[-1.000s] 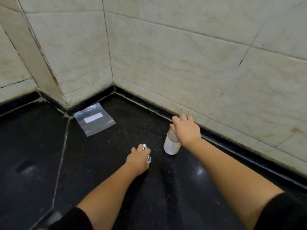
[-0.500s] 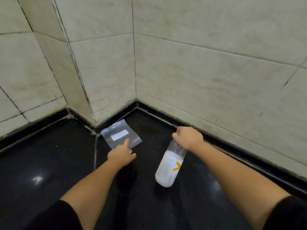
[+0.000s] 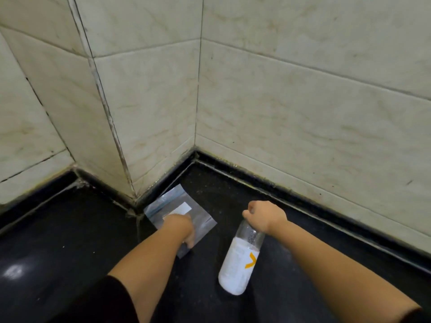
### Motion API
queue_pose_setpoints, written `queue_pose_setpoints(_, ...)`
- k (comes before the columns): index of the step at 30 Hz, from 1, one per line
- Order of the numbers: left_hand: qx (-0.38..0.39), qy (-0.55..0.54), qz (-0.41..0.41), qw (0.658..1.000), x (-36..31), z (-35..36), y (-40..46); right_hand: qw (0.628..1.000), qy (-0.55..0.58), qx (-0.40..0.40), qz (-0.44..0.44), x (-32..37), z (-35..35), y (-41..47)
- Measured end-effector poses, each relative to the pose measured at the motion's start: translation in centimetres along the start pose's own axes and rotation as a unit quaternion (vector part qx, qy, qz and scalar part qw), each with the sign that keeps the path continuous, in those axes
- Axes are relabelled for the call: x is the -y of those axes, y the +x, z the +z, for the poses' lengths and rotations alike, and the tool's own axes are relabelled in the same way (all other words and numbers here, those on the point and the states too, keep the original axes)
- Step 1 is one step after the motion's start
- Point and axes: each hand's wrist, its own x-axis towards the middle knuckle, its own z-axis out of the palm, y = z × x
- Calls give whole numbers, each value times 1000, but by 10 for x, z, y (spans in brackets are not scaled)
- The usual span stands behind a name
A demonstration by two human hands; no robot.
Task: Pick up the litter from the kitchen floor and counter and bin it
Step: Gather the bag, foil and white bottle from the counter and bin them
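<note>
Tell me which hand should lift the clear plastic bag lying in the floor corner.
Left. The left hand already rests on the plastic bag, while the right hand has its grip full, holding the bottle by the neck.

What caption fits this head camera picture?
Right hand holds a bottle; left hand reaches onto a plastic bag.

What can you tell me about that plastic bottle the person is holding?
The bottle is clear plastic with a white label wrapped round its lower body, bearing an orange mark. The bare upper part looks misted inside. The right hand grips it at the top, hiding any cap, so it hangs tilted, base toward the camera, over the black floor. Whether the base touches the floor is unclear.
</note>
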Motion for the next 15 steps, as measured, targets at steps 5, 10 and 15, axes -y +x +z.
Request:
queue_pose_setpoints(5,-87,-18,-25,996,1,10,13,1000,2,-5,8,3,3,-5)
queue_pose_setpoints(10,-113,-46,-54,991,-6,18,13,1000,-1,-13,17,-5,6,-18)
queue_pose_setpoints(15,-108,-50,-69,991,0,31,-4,999,-1,-25,24,-17,-1,-33)
